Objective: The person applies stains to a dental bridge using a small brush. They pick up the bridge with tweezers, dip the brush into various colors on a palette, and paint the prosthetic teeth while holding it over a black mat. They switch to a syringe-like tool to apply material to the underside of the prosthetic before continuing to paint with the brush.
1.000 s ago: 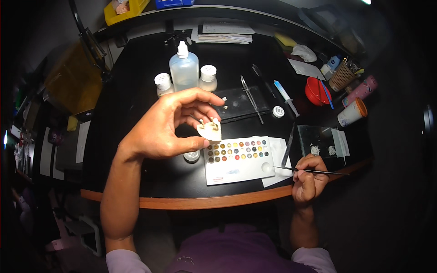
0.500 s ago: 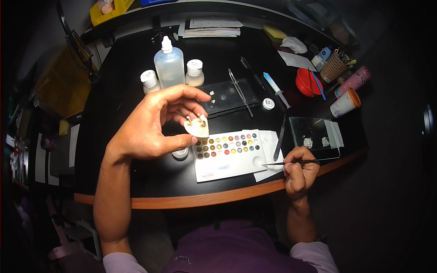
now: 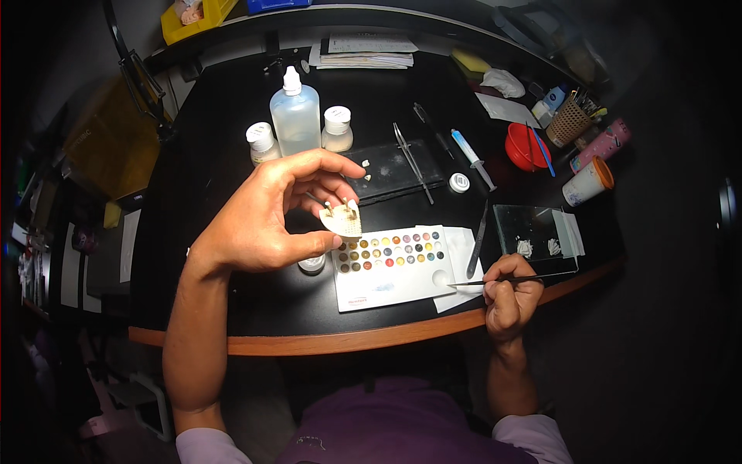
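**Small tooth-bearing piece held up, brush loaded hand waiting at the palette**

You have the small pale wedge-shaped holder (image 3: 341,220), with little tooth-like pieces standing on its upper edge, pinched in your left hand (image 3: 267,220) — thumb beneath, fingertips (image 3: 349,172) curled over from above, so those fingers are clenched on it. It sits lifted clear of the surface, just above the upper left corner of the colour palette (image 3: 390,265).

How far along: as far as can be judged, you are mid-work rather than near the end. Whether any colour is already on the little pieces is too small to tell. The palette's wells look filled and in use, and the brush tip is not at the holder, so the next application looks yet to come.

Your right hand (image 3: 508,296) rests low at the surface edge, fingers closed around a thin dark brush (image 3: 502,280) held like a pen, its tip pointing left toward the palette's right side and the white tissue (image 3: 462,246) beneath it.

Your left forearm rises steeply from the lower edge, wrist bent, palm turned toward you — the holder well apart from the brush. Beyond your left fingers stand a clear squeeze bottle (image 3: 295,117) and two small white-capped jars; beyond your right fingers lies a glass slab (image 3: 533,232) with white dabs.
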